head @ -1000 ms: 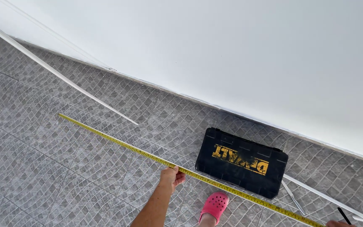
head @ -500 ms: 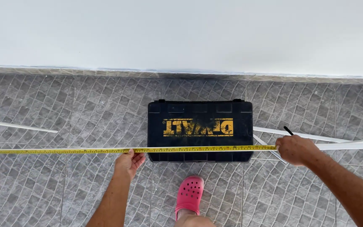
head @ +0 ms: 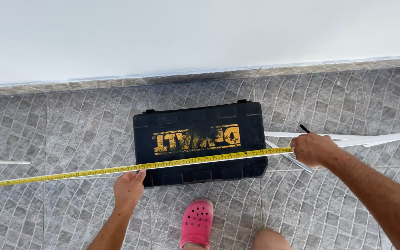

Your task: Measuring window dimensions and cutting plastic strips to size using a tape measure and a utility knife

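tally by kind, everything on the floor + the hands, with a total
Black tool case: 1
Yellow tape measure, stretched across the case: 1
White strips, counting the one at the left edge: at least 3, they overlap on the right
Dark pencil-like stick: 1
Pink clog: 1
Hands, left hand and right hand, both on the tape: 2
Total: 9

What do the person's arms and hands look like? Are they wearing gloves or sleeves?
No gloves and no sleeves show. The bare left hand and the bare right hand are both uncovered, and both forearms are uncovered up to the picture's edge. The right forearm looks a little hairy. No watch, ring or bracelet can be seen on either one.
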